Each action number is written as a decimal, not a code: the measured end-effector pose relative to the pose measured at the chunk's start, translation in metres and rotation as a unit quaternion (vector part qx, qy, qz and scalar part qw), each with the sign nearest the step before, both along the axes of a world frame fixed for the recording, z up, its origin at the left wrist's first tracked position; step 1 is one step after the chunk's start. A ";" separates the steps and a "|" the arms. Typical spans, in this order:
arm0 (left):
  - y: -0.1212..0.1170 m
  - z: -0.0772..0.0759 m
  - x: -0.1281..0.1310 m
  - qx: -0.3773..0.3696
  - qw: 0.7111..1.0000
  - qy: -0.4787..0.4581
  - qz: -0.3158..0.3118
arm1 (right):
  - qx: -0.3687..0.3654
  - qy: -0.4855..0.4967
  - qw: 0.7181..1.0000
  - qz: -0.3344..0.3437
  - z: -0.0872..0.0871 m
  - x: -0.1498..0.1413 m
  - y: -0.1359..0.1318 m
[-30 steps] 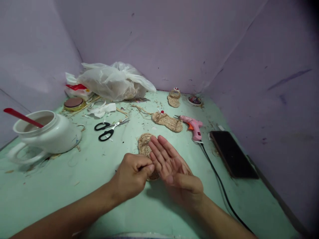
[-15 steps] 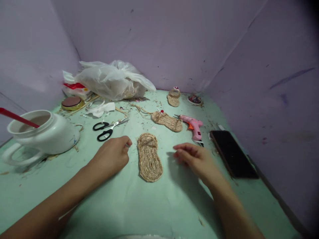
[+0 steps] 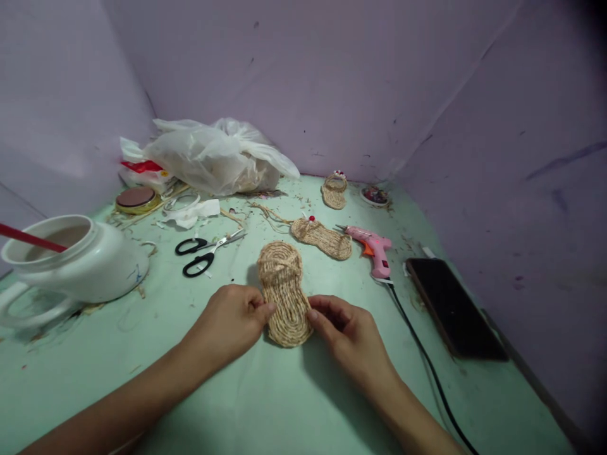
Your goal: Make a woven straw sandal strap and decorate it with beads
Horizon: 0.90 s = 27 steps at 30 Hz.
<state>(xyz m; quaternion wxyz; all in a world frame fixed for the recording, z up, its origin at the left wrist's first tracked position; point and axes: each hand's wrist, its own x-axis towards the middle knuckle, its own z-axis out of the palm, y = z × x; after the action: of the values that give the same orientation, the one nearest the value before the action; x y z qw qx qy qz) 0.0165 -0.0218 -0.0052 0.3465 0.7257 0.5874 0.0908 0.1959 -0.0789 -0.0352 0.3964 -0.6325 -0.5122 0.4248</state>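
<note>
A small woven straw slipper lies in front of me, its far end tilted up a little off the table. My left hand pinches its left edge between thumb and curled fingers. At the right edge, my right hand grips it with thumb and fingertips. Beyond it rests a second straw slipper with a red bead and loose strands. A pink glue gun lies on its side just right of that one, its nozzle close to the slipper's end.
Black-handled scissors lie left of the slipper. A white pot with a red stick stands at far left. To the right are a phone and a black cord. A plastic bag, small finished slipper and bead dish sit at the back.
Both hands have moved inward from beside the slipper and taken hold of its edges. The slipper's far end has risen slightly. The view has shifted a little.
</note>
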 end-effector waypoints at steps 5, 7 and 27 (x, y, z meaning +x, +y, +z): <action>0.004 -0.008 -0.001 0.066 0.996 0.060 -0.018 | 0.050 -0.019 0.999 0.001 -0.009 0.002 0.008; 0.005 -0.010 -0.001 0.063 0.995 0.068 -0.032 | 0.071 -0.052 0.996 0.020 -0.007 0.003 0.008; 0.012 0.012 -0.014 0.138 0.964 0.225 0.039 | 0.092 -0.205 0.974 0.024 0.041 0.032 0.044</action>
<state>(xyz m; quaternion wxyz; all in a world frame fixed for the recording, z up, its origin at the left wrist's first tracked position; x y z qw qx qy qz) 0.0021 -0.0096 0.0065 0.0980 0.7448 0.6598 0.0185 0.2278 -0.0345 0.0060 0.3292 -0.6542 -0.6345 0.2469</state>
